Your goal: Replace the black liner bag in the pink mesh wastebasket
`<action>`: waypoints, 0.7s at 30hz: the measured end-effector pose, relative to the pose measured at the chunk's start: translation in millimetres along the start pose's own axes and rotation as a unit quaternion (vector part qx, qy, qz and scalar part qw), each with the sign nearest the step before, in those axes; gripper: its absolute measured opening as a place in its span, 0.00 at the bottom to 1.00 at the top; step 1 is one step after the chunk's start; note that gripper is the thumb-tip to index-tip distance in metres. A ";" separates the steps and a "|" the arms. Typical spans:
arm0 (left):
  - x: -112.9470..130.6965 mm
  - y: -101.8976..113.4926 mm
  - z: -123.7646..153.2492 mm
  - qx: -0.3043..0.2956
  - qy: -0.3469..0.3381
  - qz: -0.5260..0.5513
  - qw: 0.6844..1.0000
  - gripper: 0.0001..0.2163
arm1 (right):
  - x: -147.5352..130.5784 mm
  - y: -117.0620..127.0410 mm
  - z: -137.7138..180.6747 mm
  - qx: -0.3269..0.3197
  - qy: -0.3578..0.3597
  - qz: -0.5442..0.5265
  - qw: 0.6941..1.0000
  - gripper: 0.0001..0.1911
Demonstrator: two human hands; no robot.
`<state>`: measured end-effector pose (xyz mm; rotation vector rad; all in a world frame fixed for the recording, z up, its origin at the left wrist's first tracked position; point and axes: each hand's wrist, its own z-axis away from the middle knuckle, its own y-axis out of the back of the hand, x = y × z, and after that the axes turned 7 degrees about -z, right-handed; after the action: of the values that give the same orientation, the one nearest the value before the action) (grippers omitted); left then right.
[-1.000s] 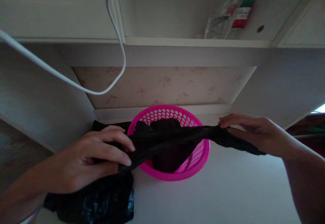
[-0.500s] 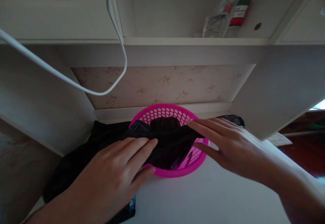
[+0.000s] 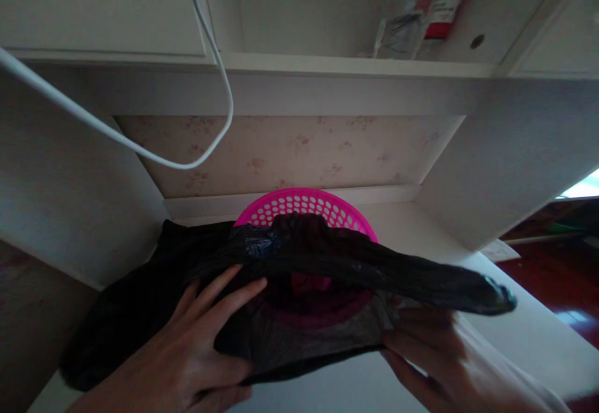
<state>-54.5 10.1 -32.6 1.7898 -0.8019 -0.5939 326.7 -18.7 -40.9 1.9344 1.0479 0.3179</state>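
A pink perforated plastic basket [image 3: 303,204] stands on a white desk [image 3: 524,332] against the back wall. A black plastic bag [image 3: 355,266] is draped over and into it, covering its near rim. My left hand [image 3: 196,344] lies on the bag at the basket's left front, fingers stretched and thumb pinching the film. My right hand [image 3: 435,354] is under the bag's right edge, fingers curled round the plastic, partly hidden by it.
A white cable [image 3: 140,151] loops down from the upper left. A shelf [image 3: 355,63] overhead carries plastic-wrapped packets [image 3: 412,23]. White side panels close the alcove left and right. A dark wooden floor [image 3: 561,276] shows at the far right.
Both hands dropped toward me to the basket's near side. The bag, first stretched across the top, now covers the near rim and spreads out to the right.
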 end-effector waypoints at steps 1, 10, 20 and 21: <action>-2.2 -10.0 2.0 -0.013 -0.004 -0.003 1.000 0.08 | 3.7 -6.7 5.0 -0.006 -0.009 0.016 1.000 0.11; -11.3 -68.6 23.1 0.104 0.148 0.126 0.976 0.15 | 28.9 -24.8 11.8 -0.060 -0.061 -0.047 0.995 0.05; -57.1 -52.3 -38.3 0.179 0.421 0.339 0.822 0.25 | 56.3 -40.1 -6.6 0.327 -0.361 -0.325 0.811 0.31; -61.9 -50.6 -43.0 0.168 0.429 0.330 0.824 0.25 | 59.6 -39.4 -13.9 0.335 -0.387 -0.343 0.788 0.40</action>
<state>-51.9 95.0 -64.3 1.6670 -0.8140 0.8209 333.5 45.3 -74.9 1.7758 1.2551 -1.3148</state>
